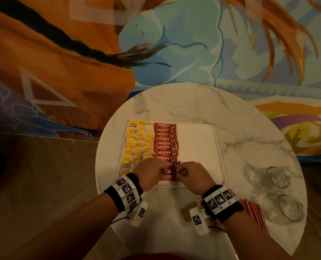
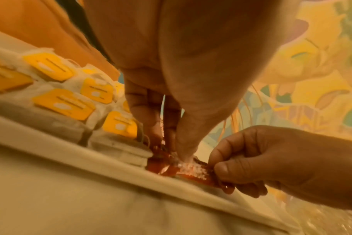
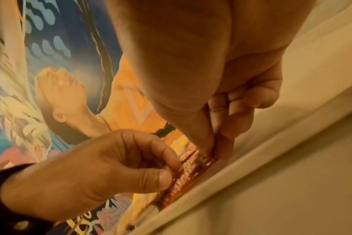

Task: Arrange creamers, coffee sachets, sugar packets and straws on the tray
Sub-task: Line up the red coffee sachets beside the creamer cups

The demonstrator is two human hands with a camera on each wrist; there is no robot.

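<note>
A white tray lies on the round marble table. Its left part holds several yellow-tagged tea bags, and beside them runs a column of red coffee sachets. Near the tray's front edge both hands pinch one red sachet by its ends. My left hand holds the left end, my right hand the right end. The left wrist view shows that sachet just above the tray rim. In the right wrist view the sachet sits between both thumbs.
Two clear glasses stand at the table's right edge. Red-striped straws lie beside my right wrist. A brown packet lies on the table in front of the tray. A colourful mural covers the wall behind.
</note>
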